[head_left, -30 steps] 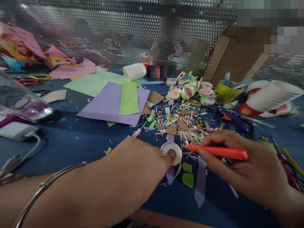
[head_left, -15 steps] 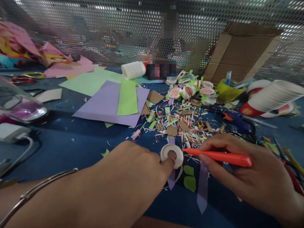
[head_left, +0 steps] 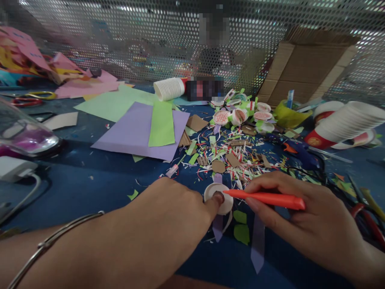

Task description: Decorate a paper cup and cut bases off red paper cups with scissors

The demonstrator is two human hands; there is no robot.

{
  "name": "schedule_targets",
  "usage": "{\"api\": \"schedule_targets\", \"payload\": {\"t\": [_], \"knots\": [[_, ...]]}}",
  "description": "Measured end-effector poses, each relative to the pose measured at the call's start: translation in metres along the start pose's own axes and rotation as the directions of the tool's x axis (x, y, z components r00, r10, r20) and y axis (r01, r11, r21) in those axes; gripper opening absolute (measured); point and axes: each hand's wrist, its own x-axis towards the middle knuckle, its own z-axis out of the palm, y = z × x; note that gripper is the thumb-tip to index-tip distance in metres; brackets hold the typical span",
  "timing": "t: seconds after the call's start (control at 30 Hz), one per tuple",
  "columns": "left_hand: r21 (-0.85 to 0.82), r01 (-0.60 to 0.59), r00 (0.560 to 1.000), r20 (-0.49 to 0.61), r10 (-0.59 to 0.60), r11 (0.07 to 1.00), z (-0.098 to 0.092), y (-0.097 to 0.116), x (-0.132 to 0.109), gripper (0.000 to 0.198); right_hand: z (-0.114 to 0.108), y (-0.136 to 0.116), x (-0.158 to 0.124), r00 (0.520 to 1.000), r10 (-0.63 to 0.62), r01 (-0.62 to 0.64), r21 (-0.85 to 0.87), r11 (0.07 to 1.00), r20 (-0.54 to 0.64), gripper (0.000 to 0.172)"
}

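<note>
With the thumb of my left hand (head_left: pixel 162 228) pressed inside it, a small white cup bottom (head_left: pixel 227 205) with a raised rim is held down on the table. Its other fingers are curled and mostly hidden. My right hand (head_left: pixel 313 224) pinches a red-orange marker (head_left: pixel 267 198), whose tip is over the white disc close to my left thumb; I cannot tell if it touches. Under the disc lies a purple paper strip (head_left: pixel 217 229) with a pointed end. A second pointed purple strip (head_left: pixel 258 253) and green paper pieces (head_left: pixel 241 233) lie just to the right.
Purple paper (head_left: pixel 129 132) and a green strip (head_left: pixel 161 128) lie ahead. Paper scraps (head_left: pixel 237 160) spread behind the disc, with decorated discs (head_left: pixel 221 117) beyond. Stacked paper cups (head_left: pixel 345 122), a blue glue gun (head_left: pixel 305 154) and scissors (head_left: pixel 368 220) are at right. Cardboard (head_left: pixel 309 68) leans at the back.
My right hand has moved the marker leftward, so its tip has gone from the disc's right edge to above its inside. My left hand stays nearly still on the disc.
</note>
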Motion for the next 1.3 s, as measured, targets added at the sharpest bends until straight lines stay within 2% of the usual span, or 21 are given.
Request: {"api": "schedule_targets", "payload": {"t": [0.13, 0.3, 0.5, 0.63, 0.77, 0.9, 1.07, 1.17, 1.3], "knots": [[0.051, -0.024, 0.998, -0.058, 0.026, 0.998, 0.003, 0.0005, -0.0021, 0.064, 0.0001, -0.0013, 0.0027, 1.0, -0.006, 0.007, -0.015, 1.0, 0.026, 0.01], [0.063, -0.016, 0.999, -0.027, 0.018, 0.998, 0.0067, -0.0008, -0.001, 0.066, 0.0024, -0.0007, 0.0042, 0.999, -0.029, 0.028, 0.006, 1.0, 0.026, 0.008], [0.064, -0.044, 0.991, -0.123, 0.052, 0.997, 0.0092, -0.0024, -0.0024, 0.065, 0.0033, 0.0012, 0.0037, 0.999, -0.025, 0.025, -0.006, 1.0, 0.026, 0.009], [0.049, -0.041, 0.994, -0.104, 0.046, 0.998, 0.0092, -0.0032, -0.0012, 0.059, 0.0029, 0.0022, 0.0034, 0.999, -0.02, 0.02, 0.002, 1.0, 0.03, 0.007], [0.046, -0.051, 0.993, -0.107, 0.056, 0.998, 0.008, -0.0035, -0.0008, 0.06, 0.0027, 0.0028, 0.0032, 0.999, -0.014, 0.014, -0.003, 1.0, 0.045, 0.007], [0.039, -0.04, 0.997, -0.064, 0.043, 0.998, 0.0054, -0.0038, -0.0011, 0.06, 0.0021, 0.0033, 0.0031, 0.999, -0.017, 0.018, -0.026, 1.0, 0.043, 0.007], [-0.002, -0.02, 0.999, -0.045, 0.02, 1.0, 0.0008, -0.004, 0.0019, 0.048, -0.0003, 0.0037, 0.002, 0.999, -0.029, 0.029, -0.017, 0.999, 0.036, 0.007], [-0.006, -0.01, 1.0, -0.021, 0.009, 1.0, 0.0006, -0.0043, 0.0035, 0.05, -0.0015, 0.0036, 0.0013, 0.998, -0.041, 0.043, -0.031, 0.999, 0.04, 0.007], [0.0, -0.048, 0.994, -0.098, 0.048, 0.999, 0.0072, -0.006, 0.0011, 0.057, -0.0022, 0.0027, 0.0005, 0.997, -0.047, 0.049, -0.042, 0.998, 0.055, 0.004]]}}
